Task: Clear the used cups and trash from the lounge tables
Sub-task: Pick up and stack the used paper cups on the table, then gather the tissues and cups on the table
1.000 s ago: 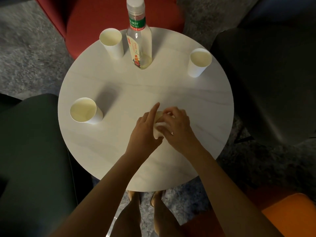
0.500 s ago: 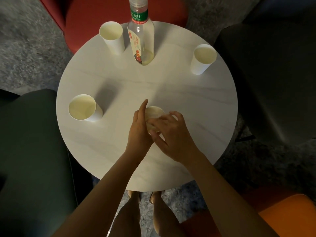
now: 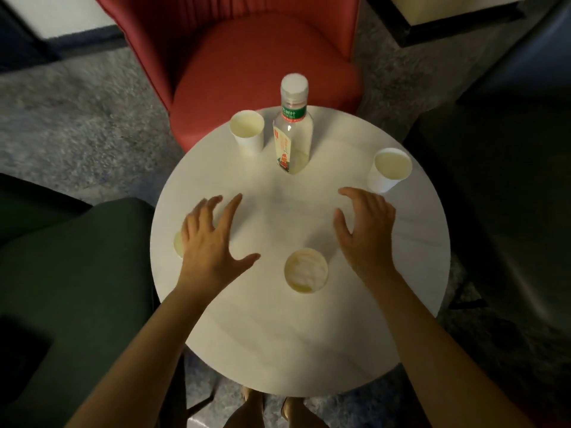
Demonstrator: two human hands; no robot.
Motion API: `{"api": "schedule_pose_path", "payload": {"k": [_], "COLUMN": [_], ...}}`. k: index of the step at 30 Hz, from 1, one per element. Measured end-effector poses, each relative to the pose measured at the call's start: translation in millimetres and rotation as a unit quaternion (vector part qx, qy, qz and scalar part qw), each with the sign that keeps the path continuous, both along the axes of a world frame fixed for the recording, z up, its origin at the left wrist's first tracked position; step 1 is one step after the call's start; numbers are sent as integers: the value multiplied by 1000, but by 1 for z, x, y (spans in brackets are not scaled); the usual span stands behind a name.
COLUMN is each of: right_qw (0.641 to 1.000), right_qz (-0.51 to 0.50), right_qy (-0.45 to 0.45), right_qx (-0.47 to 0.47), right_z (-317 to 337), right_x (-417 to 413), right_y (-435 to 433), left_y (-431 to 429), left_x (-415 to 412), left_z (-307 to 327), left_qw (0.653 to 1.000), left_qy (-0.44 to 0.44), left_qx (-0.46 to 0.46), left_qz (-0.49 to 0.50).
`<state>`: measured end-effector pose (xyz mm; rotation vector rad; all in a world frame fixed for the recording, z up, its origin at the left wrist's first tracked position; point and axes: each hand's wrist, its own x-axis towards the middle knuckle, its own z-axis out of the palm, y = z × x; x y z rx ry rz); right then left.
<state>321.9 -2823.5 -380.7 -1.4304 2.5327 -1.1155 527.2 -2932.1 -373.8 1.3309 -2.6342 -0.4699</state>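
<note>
On a round white table (image 3: 309, 335) stand several white paper cups. One cup (image 3: 306, 270) sits near the middle front, between my hands, with something pale inside it. Another cup (image 3: 247, 132) stands at the back beside a clear plastic bottle (image 3: 293, 131) with a white cap and green label. A third cup (image 3: 390, 169) is at the right edge. A fourth cup (image 3: 178, 244) at the left is mostly hidden under my left hand (image 3: 213, 239). My left hand hovers with fingers spread. My right hand (image 3: 366, 230) is open too, fingers slightly bent, holding nothing.
A red armchair (image 3: 247, 57) stands behind the table. A dark green chair (image 3: 77, 273) is at the left and a dark chair (image 3: 509, 196) at the right. Grey carpet (image 3: 77, 118) surrounds the table. My feet show under the front edge.
Both hands let go of the middle cup and moved apart, the left toward the left cup, the right toward the right cup. The camera tilted up, showing more of the red chair.
</note>
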Motion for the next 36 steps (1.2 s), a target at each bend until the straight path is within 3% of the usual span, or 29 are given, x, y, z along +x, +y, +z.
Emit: {"api": "schedule_pose_path", "payload": {"k": [5,16,20,23,29,36], "right_qw": [994,976,989,991,976,976], "right_qz": [-76,-149,-102,7,200,185], "right_qy": [25,92,96,130,77,84], "right_qx": [68,131,56,-40,-45,-85], "right_z": [-15,-44,-34,-26,-29,-21], "right_x": [-45,-82,-73,-50,11,38], "right_y": [-25,-30,-26,-30,-43,-46], "left_y": [-18,-14,-17,-24,-24,-15], "left_x": [9,-4,-21,-33,-50,-39], "left_z": [-14,-30,-14,5,33,30], "left_qw": [988,983,976,968,959,970], "left_qy": [-65,65,141,197,270,234], "left_qx": [47,53,41,20,25,41], "left_qz": [128,162,163,155,79,61]}}
